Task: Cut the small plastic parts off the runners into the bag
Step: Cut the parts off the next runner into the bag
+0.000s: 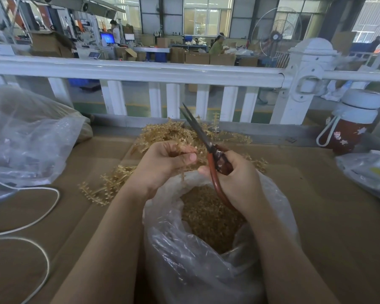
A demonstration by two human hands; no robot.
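Left hand (162, 163) pinching a runner (185, 153) over the open bag (206, 249). Right hand (235, 178) gripping scissors (198, 130), blades nearly closed, pointing up and away, just right of the runner.

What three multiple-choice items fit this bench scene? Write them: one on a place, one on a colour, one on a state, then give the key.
1. Where does the open clear bag of cut parts sit?
A. Directly below the hands
B. Hung on the white railing
C. Beside the bottle

2. What colour are the handles of the scissors?
A. Blue
B. Reddish-brown
C. Yellow

3. What is the left hand doing?
A. Lying flat on the cardboard
B. Pinching a tan runner
C. Holding the white cable

Key: 1 A, the bag's mouth opens under both hands; 2 B, reddish-brown loops show in the right hand; 3 B, thumb and fingers close on the runner.
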